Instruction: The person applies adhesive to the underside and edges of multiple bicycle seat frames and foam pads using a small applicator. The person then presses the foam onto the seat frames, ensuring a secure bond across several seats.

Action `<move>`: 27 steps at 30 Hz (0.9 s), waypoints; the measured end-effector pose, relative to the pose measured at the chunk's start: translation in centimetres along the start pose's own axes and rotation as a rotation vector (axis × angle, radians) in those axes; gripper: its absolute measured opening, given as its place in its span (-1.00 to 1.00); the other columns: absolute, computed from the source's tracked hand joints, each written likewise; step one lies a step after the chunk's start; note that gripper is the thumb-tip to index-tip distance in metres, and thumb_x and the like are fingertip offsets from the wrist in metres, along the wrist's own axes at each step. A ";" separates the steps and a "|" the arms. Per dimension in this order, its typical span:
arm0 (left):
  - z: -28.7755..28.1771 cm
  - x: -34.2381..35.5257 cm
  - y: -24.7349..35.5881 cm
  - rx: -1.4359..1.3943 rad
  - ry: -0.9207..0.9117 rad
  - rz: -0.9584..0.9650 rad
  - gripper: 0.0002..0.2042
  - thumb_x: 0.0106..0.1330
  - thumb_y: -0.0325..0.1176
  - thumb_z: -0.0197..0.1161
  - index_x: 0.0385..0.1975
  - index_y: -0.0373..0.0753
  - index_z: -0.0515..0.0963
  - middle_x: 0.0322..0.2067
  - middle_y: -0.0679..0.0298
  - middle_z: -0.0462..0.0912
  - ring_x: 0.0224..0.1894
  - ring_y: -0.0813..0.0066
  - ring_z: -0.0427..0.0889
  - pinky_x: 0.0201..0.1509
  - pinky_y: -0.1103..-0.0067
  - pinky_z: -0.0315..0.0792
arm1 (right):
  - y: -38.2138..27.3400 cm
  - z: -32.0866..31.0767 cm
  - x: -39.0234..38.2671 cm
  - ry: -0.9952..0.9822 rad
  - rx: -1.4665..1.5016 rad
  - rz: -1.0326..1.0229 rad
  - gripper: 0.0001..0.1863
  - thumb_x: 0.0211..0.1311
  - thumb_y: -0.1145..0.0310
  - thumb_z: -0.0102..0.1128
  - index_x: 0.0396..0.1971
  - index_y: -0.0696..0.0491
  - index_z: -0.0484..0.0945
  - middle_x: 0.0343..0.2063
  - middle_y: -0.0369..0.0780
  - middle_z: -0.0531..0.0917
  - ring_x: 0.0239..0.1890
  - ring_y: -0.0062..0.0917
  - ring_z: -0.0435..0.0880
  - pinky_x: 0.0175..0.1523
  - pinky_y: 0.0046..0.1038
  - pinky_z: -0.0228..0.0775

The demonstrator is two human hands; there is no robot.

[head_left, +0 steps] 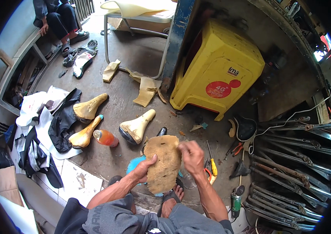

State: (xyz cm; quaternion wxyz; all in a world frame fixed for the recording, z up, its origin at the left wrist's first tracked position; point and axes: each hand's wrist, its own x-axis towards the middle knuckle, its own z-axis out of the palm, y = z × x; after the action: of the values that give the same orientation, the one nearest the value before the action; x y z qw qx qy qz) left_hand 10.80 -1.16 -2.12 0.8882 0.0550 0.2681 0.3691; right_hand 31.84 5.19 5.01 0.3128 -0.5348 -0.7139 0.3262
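A rough, tan, flat piece of foam [162, 162], ragged at its edges and pitted with small holes, is held up over my lap. My left hand [145, 168] grips its left side, thumb on the upper face and fingers hidden beneath. At its upper right edge, my right hand [192, 156] is closed, with the fingertips pinching the rim. Light-blue material [134, 164] shows below the foam, mostly covered by it. Beyond it lies a bicycle saddle [137, 126] with cream padding on a dark base. Two more padded saddles [91, 108] lie farther left.
An orange-red bottle [106, 138] stands by the saddles. A yellow-handled screwdriver [213, 167] and an angle grinder [236, 201] are to my right, before stacked metal tubes [298, 175]. A yellow plastic stool [220, 70] stands ahead. Another person [58, 23] sits far left.
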 end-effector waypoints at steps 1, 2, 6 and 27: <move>0.0 0.1 0.2 -0.001 0.002 0.003 -0.39 0.50 0.03 0.06 0.36 -0.31 0.24 0.24 0.00 0.47 0.27 0.11 0.50 0.38 0.20 0.38 | 0.0 -0.2 0.6 0.183 -0.057 0.014 -0.86 0.28 0.36 0.24 -0.30 0.09 0.72 -0.41 -0.09 0.66 -0.29 -0.23 0.63 -0.12 -0.25 0.48; 0.0 0.1 0.3 -0.001 0.003 0.007 -0.39 0.51 0.03 0.04 0.37 -0.31 0.23 0.25 0.00 0.47 0.28 0.11 0.50 0.38 0.20 0.38 | -0.1 0.1 0.1 0.183 -0.057 0.013 -0.86 0.28 0.36 0.24 -0.30 0.09 0.72 -0.41 -0.09 0.66 -0.29 -0.23 0.63 -0.12 -0.25 0.48; 0.7 0.0 0.8 -0.020 0.018 0.076 -0.37 0.51 0.03 0.03 0.39 -0.31 0.20 0.28 -0.02 0.43 0.29 0.09 0.48 0.39 0.17 0.36 | -1.4 3.3 -3.3 -0.206 0.018 -0.243 -0.87 0.28 0.38 0.23 -0.32 0.07 0.72 -0.43 -0.11 0.66 -0.31 -0.25 0.64 -0.14 -0.25 0.50; 2.0 1.5 3.0 -0.245 -0.028 0.322 -0.38 0.56 0.07 -0.13 0.42 -0.26 0.16 0.34 0.00 0.36 0.34 0.03 0.42 0.42 0.12 0.33 | -3.3 4.7 -5.4 -0.066 -0.107 -0.268 -0.91 0.21 0.50 0.23 -0.35 0.08 0.70 -0.37 -0.13 0.70 -0.29 -0.30 0.67 -0.14 -0.26 0.54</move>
State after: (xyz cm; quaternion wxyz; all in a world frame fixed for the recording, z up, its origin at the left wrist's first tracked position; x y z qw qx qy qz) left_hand 10.86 2.22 -0.18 0.8215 -0.0063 0.1967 0.5352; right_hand 27.56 -1.38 4.32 0.3010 -0.4395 -0.8052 0.2606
